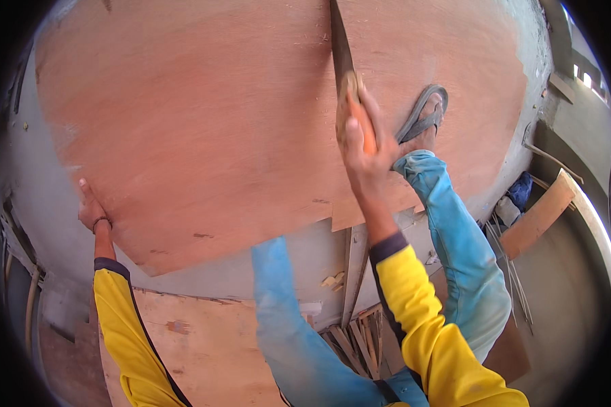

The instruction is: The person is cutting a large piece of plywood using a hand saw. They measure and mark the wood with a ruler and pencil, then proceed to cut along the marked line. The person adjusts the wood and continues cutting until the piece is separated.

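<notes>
A large reddish-brown plywood sheet (204, 122) spreads out in front of me. My right hand (368, 152) is wrapped round the orange and wood-coloured handle of a handsaw (342, 51). The saw's dark blade points away from me and meets the sheet right of its middle; its far end runs out of the picture. At the sheet's left edge, my left hand (94, 209) grips the plywood, with some of its fingers hidden. My sandalled foot (429, 119) stands on the sheet, just right of the saw.
Another plywood sheet (204, 346) lies lower, near my legs. Narrow wood strips (363, 342) and a long beam (354, 271) sit below the near edge. To the right are a board piece (540, 214), blue cloth (521, 190) and thin rods (512, 278).
</notes>
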Action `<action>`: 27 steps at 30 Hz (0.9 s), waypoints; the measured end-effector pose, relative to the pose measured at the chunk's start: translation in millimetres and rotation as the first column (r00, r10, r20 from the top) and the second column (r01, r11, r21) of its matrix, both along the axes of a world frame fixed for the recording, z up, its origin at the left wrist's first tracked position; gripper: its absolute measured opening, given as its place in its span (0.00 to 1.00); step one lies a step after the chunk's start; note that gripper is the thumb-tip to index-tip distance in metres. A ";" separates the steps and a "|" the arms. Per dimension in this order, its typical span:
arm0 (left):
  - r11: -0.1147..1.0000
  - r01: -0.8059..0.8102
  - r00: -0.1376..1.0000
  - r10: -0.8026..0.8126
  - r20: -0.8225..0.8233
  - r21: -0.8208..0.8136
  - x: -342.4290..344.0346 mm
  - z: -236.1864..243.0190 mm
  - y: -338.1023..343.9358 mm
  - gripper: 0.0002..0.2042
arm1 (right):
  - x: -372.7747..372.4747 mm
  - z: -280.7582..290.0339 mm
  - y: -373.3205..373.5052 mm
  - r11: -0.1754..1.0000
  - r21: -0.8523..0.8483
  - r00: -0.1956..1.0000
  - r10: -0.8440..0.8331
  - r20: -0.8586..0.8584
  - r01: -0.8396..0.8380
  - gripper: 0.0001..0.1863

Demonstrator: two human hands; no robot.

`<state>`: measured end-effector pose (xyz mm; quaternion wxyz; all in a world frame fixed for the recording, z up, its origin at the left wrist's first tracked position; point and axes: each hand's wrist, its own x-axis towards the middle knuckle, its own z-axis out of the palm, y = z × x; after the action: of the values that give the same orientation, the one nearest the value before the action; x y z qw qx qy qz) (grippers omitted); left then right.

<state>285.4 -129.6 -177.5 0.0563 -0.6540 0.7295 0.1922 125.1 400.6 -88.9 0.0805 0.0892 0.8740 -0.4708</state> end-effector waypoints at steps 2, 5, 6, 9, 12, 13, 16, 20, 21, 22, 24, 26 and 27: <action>1.000 -0.016 1.000 0.016 -0.025 0.025 -5.8 20.9 13.8 0.43 | 62.1 58.8 13.2 0.998 0.060 0.999 0.013 0.037 -0.016 0.22; 0.998 -0.031 0.999 0.032 0.026 -0.051 3.0 29.8 9.7 0.43 | 131.2 107.7 27.0 0.998 0.018 0.982 -0.059 0.180 0.057 0.22; 0.997 -0.016 0.998 0.020 0.055 -0.074 -3.2 26.3 8.7 0.43 | 123.7 93.4 25.1 0.998 0.010 0.987 -0.069 0.145 0.069 0.22; 1.000 -0.009 0.997 0.009 -0.073 -0.005 -24.9 23.3 20.7 0.45 | 40.1 11.2 15.3 0.996 -0.022 0.994 -0.087 0.059 0.088 0.22; 0.998 0.023 0.996 -0.018 0.093 -0.055 -24.2 19.5 11.5 0.45 | 20.5 1.8 4.0 0.998 -0.027 0.998 -0.056 -0.012 0.056 0.22; 0.999 0.000 1.000 0.001 0.026 -0.032 -14.8 17.7 5.2 0.45 | 18.6 1.4 8.1 1.000 -0.012 0.999 -0.028 -0.045 0.028 0.22; 0.999 -0.031 0.994 0.033 -0.108 0.023 -3.9 15.5 -1.1 0.45 | 81.6 76.8 26.7 0.997 -0.004 0.991 -0.076 0.106 0.077 0.22; 0.999 -0.013 0.993 0.009 -0.114 -0.032 -4.8 32.7 11.8 0.46 | 133.2 105.7 45.2 0.999 0.051 0.982 -0.027 0.188 0.018 0.22; 0.999 0.006 0.992 -0.011 -0.126 -0.035 -7.0 29.6 12.1 0.47 | 131.7 101.5 43.3 0.999 0.048 0.979 -0.033 0.202 0.024 0.22; 1.000 -0.018 0.993 0.016 -0.118 -0.018 -10.0 24.3 9.4 0.46 | 95.2 73.9 28.7 0.997 0.019 0.979 -0.073 0.190 0.071 0.22; 0.996 -0.084 0.992 0.084 -0.096 0.002 -12.8 14.1 -2.2 0.45 | 16.3 19.4 2.2 0.989 -0.045 0.976 -0.135 0.170 0.144 0.21; 0.998 -0.052 0.999 0.052 -0.011 -0.033 -21.8 12.8 -3.8 0.45 | -1.8 -16.7 -0.8 0.997 -0.050 0.998 -0.051 -0.024 0.050 0.21; 0.997 -0.059 0.998 0.061 0.031 -0.050 -18.0 12.9 0.0 0.45 | 15.4 -9.9 3.5 0.999 -0.008 0.999 -0.038 -0.009 0.037 0.21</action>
<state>267.4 -129.6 -164.6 0.0463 -0.6799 0.7129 0.1653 140.5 404.0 -98.8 0.0680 0.1031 0.8706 -0.4762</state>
